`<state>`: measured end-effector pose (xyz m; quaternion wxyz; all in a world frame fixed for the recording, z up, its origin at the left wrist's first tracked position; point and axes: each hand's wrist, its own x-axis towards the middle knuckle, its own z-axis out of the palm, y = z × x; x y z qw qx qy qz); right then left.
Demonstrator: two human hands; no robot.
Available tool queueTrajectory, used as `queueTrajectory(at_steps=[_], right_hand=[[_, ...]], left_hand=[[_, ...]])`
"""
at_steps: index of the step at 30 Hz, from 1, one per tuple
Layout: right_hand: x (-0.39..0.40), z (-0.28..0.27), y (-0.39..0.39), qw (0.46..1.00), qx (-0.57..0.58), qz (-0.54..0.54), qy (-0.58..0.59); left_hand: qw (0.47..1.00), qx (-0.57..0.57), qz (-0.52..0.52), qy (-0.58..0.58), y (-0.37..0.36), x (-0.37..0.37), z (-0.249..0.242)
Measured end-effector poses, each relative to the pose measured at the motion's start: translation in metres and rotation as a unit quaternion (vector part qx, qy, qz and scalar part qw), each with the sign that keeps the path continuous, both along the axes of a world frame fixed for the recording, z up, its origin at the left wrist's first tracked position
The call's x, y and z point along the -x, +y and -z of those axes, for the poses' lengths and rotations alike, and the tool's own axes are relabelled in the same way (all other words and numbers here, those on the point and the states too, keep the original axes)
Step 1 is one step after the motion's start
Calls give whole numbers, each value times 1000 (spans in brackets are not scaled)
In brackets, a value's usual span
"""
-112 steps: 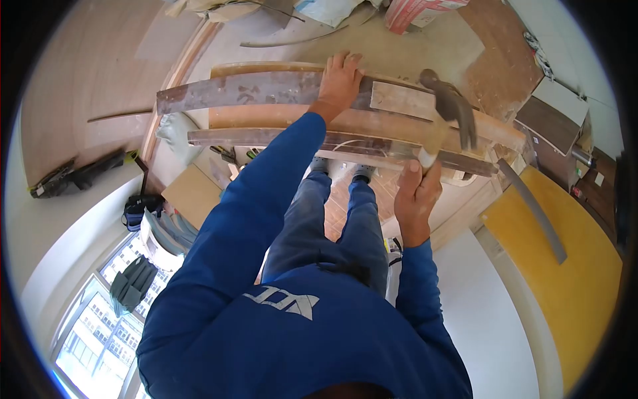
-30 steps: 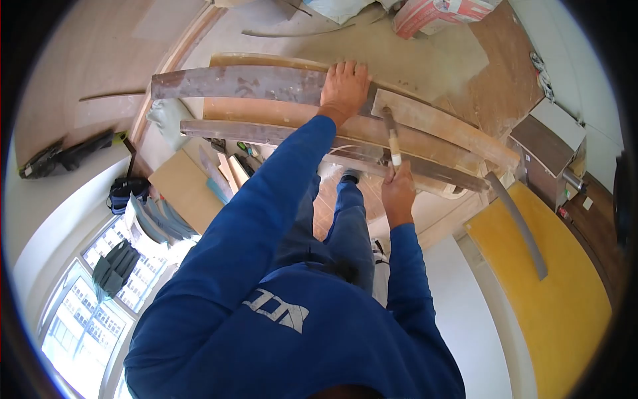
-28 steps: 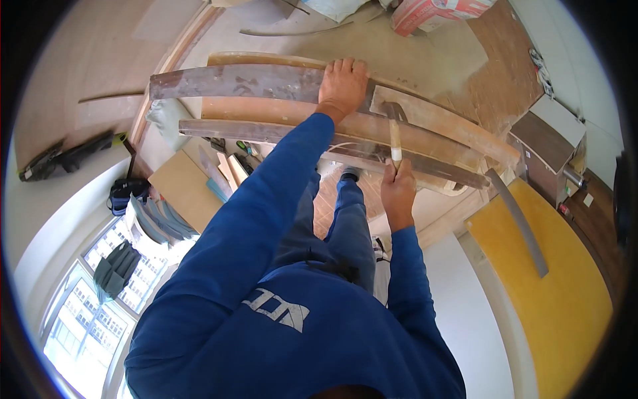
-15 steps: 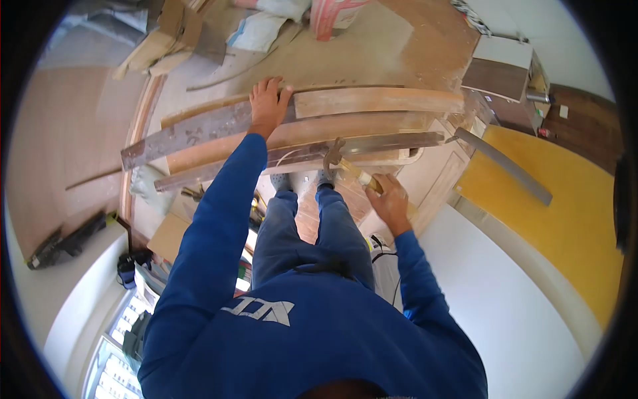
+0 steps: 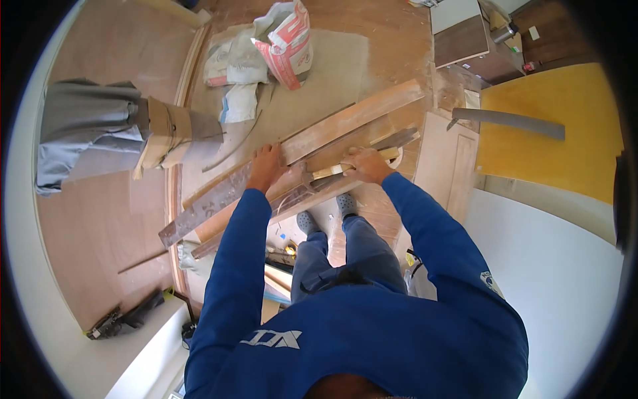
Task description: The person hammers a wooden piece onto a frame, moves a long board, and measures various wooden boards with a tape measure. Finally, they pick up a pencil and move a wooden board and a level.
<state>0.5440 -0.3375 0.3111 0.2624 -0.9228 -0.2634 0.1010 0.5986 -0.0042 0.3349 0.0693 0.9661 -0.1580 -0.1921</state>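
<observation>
Long wooden boards (image 5: 359, 114) lie side by side across the view, tilted up toward the right. My left hand (image 5: 266, 166) rests on the boards near their middle, its fingers over the edge of one. In my right hand (image 5: 367, 164) is the handle of a hammer (image 5: 330, 171), gripped over the nearer boards. The hammer's head is hard to make out against the wood. A dark, stained board (image 5: 206, 211) stretches down to the left from my left hand.
Beyond the boards stand a red and white sack (image 5: 290, 53) and pale bags (image 5: 237, 63). A cardboard piece (image 5: 164, 130) and grey cloth (image 5: 90, 126) lie left. On the yellow panel (image 5: 531, 143) at right is a grey strip (image 5: 518, 120). Grey shoes (image 5: 307, 223) show below.
The view has turned, so the boards now slant. My right hand has moved up over the boards with the hammer. My left hand stays on the boards.
</observation>
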Motion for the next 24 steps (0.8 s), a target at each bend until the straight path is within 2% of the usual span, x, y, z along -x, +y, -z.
queueTrajectory(at_steps=[3,5,9,11,12,13,14,15,17,19,21,22,23,24], right_hand=[[1,2,3,1000,19,13,10],[4,5,5,999,21,22,-35],[15,5,14,997,21,69,-22],[17,-2,16,992,19,92,-86],[11,3,12,994,-7,98,-48],[3,12,2,994,-30,105,-7],[-4,55,-20,980,-22,176,-86],[-15,81,-44,962,-25,246,-117],[-45,115,-107,920,-36,344,-185],[-85,128,-150,910,-64,350,-212],[-116,119,-160,918,-64,334,-203],[-129,114,-159,809,-338,476,67],[-132,111,-159,706,-455,498,214],[-135,109,-160,558,-539,536,334]], left_hand=[[999,25,1,-43,1,0,7],[997,68,-26,-32,1,4,7],[998,59,-11,-8,8,-6,16],[999,41,8,1,8,-5,8],[999,37,-5,4,9,-4,6],[999,36,-6,-3,10,0,4],[999,38,-10,-10,8,3,4],[999,39,-31,-7,9,5,5],[997,16,-40,-61,25,16,8],[994,6,-90,-61,38,28,11],[991,-3,-118,-66,47,34,12],[992,-8,-109,-64,47,33,12],[993,-12,-100,-60,46,33,12],[993,-11,-107,-57,47,33,13]])
